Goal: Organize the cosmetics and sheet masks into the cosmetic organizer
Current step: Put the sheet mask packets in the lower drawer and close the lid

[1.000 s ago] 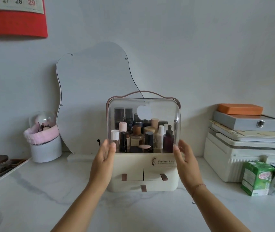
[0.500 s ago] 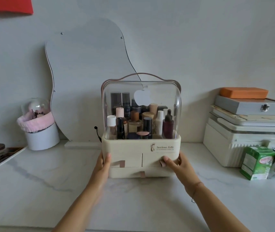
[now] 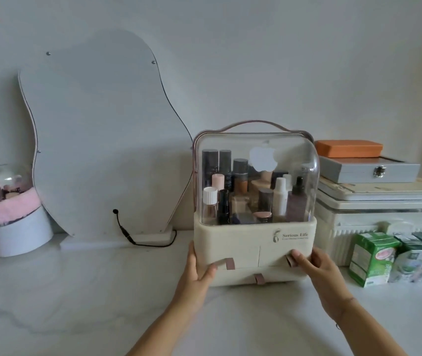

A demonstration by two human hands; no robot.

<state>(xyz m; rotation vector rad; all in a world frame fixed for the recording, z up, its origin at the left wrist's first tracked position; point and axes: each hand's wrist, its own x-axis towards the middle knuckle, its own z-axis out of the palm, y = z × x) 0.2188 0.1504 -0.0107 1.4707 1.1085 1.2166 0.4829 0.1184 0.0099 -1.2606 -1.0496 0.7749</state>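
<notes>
A cream cosmetic organizer [image 3: 255, 242] stood on a white marble counter [image 3: 102, 291], towards its back edge, close to the wall. Its clear domed lid [image 3: 256, 176] was shut over upright cosmetic bottles [image 3: 251, 199], packed close. The left hand [image 3: 195, 274] and right hand [image 3: 319, 274] pressed flat against the base's lower sides, each grip wide and clamped on the organizer, thumbs resting on the drawer fronts. No sheet masks were visible. Loaded, it probably handled heavy and top-weighted; the plastic looked smooth and slippery, the bottles likely to rattle or tip. The rigid base or the pink top handle [image 3: 253, 123] seemed the safest holds, not the lid
</notes>
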